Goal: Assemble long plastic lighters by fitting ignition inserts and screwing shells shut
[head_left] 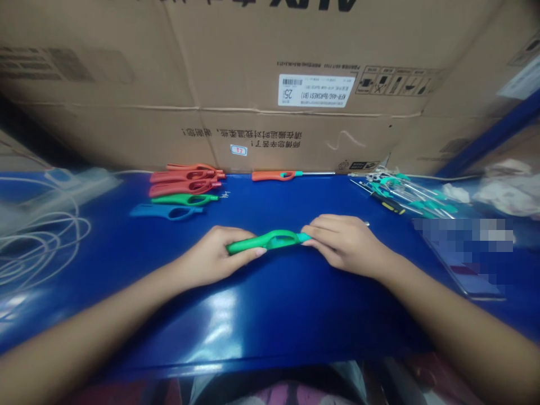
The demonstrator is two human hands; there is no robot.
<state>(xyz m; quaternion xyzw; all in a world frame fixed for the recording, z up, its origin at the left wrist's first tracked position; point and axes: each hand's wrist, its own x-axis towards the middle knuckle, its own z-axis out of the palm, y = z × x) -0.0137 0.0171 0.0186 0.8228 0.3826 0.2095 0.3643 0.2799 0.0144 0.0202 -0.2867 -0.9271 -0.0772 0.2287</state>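
Between my two hands lies a green lighter body point(251, 243), a long-nosed gas lighter handle with an oval trigger opening. My left hand point(217, 253) is closed round its thick rear end, the thumb along the near side. At the other end, my right hand point(348, 242) pinches the teal collar point(304, 237). A bit of metal tube tip shows just beyond the right hand; most of the tube is hidden by the fingers. Behind the hands, an orange lighter point(272, 175) with a teal trigger and a long metal tube lies flat.
Several red lighter handles point(185, 183), a green handle point(181, 199) and a blue handle point(166, 211) lie back left. At back right are metal tubes with teal parts point(409, 191) and a yellow-black screwdriver point(387, 203). White cable coils point(46, 247) sit left; a cardboard box point(236, 84) stands behind.
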